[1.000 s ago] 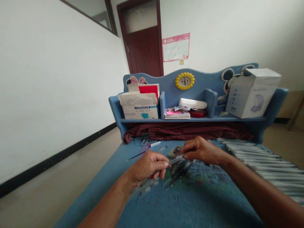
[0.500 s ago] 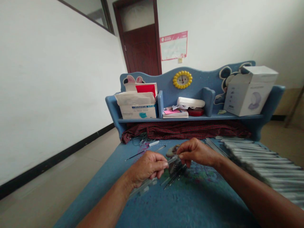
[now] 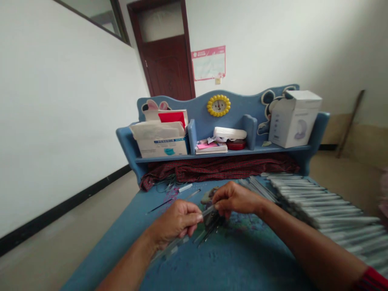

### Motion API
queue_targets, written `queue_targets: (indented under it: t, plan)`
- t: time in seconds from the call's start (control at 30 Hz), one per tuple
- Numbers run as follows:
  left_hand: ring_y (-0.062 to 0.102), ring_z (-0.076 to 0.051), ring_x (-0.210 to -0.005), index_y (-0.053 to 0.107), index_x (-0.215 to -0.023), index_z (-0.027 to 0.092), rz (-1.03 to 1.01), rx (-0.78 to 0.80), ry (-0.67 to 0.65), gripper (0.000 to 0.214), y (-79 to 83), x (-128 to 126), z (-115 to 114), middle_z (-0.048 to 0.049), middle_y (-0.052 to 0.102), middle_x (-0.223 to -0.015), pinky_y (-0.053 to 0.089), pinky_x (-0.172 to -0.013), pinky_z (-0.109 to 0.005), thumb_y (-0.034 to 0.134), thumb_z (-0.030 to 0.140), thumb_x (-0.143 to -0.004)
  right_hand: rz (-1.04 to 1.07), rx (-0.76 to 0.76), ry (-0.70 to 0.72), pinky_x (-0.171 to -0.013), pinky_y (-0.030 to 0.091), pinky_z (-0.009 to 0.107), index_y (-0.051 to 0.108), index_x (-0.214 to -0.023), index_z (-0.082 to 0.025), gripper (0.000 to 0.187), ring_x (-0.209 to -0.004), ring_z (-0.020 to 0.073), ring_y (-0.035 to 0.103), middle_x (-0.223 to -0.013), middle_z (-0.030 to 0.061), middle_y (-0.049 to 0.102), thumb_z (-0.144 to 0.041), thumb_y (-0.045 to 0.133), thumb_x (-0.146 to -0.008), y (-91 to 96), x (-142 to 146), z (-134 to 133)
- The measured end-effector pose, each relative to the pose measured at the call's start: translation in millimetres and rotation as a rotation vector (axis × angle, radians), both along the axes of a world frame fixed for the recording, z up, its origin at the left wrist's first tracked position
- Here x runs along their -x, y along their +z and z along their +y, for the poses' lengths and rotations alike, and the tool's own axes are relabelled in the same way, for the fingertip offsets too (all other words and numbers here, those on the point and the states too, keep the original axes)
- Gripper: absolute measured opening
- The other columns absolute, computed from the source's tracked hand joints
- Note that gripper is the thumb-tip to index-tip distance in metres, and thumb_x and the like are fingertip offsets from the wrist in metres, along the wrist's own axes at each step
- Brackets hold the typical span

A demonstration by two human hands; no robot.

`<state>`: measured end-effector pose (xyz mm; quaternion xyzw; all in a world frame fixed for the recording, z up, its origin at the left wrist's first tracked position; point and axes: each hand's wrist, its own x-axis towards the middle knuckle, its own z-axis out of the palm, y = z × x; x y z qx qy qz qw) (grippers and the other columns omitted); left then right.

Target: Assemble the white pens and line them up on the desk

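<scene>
My left hand (image 3: 176, 222) and my right hand (image 3: 235, 199) meet over the middle of a blue desk (image 3: 230, 262). Both are closed in a pinch on one thin clear pen barrel (image 3: 207, 210) held between them. Several more clear barrels trail from my left palm toward the near edge. A small heap of dark pen parts (image 3: 212, 224) lies on the desk just under the hands.
Rows of grey pens (image 3: 321, 206) cover the desk's right side. A red checked cloth (image 3: 221, 167) lies under the shelf, which carries a mask box (image 3: 160, 143), papers, a red tin and a white carton (image 3: 292, 119). Loose refills lie at the left (image 3: 169, 200).
The view has swung to the right, so desk and hands sit further left in the picture. Both hands keep their pinch on the barrel and have drawn a little closer together.
</scene>
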<state>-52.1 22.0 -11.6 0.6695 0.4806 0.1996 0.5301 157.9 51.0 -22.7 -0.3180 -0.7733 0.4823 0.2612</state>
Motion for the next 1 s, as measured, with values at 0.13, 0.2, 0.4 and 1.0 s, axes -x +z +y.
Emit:
queue_targets:
  t: [0.13, 0.2, 0.4, 1.0]
  plan:
    - [0.031, -0.003, -0.034, 0.058, -0.064, 0.013, 0.017, -0.02, -0.019, 0.029, 4.3, 0, 4, 0.0015, 0.054, -0.046, 0.017, -0.037, -0.017, 0.055, 0.04, -0.074, -0.064, -0.206, -0.081, -0.05, 0.034, 0.017, 0.063, -0.067, -0.014, 0.006, -0.055, 0.0073, 0.049, -0.056, -0.005, 0.053, -0.02, 0.062, -0.066, 19.7, -1, -3]
    - [0.031, -0.003, -0.035, 0.059, -0.066, 0.013, 0.008, -0.028, -0.009, 0.031, 6.9, 0, 5, 0.0012, 0.054, -0.047, 0.017, -0.037, -0.017, 0.055, 0.043, -0.075, -0.104, -0.39, -0.128, -0.051, 0.032, 0.017, 0.065, -0.071, -0.015, 0.01, -0.058, 0.0075, 0.048, -0.059, -0.0045, 0.054, -0.024, 0.064, -0.067, 27.3, -1, -5]
    - [0.031, -0.003, -0.036, 0.062, -0.068, 0.014, -0.126, -0.042, 0.126, 0.028, 10.4, -5, 3, 0.0016, 0.052, -0.046, 0.017, -0.037, -0.015, 0.062, 0.042, -0.071, -0.017, -0.42, -0.364, -0.051, 0.035, 0.018, 0.064, -0.094, -0.015, 0.026, -0.054, 0.0085, 0.053, -0.06, -0.003, 0.059, -0.031, 0.063, -0.073, 35.1, 3, -11]
    - [0.062, -0.02, -0.077, 0.069, -0.086, 0.019, -0.208, -0.294, 0.33, 0.028, 7.1, -12, 1, -0.0049, 0.07, -0.082, 0.047, -0.071, -0.028, 0.065, 0.04, -0.068, -0.159, -0.722, -0.65, -0.049, 0.031, 0.019, 0.059, -0.074, -0.015, 0.017, -0.053, 0.008, 0.048, -0.06, -0.0012, 0.056, -0.025, 0.047, -0.082, 75.6, -7, -54]
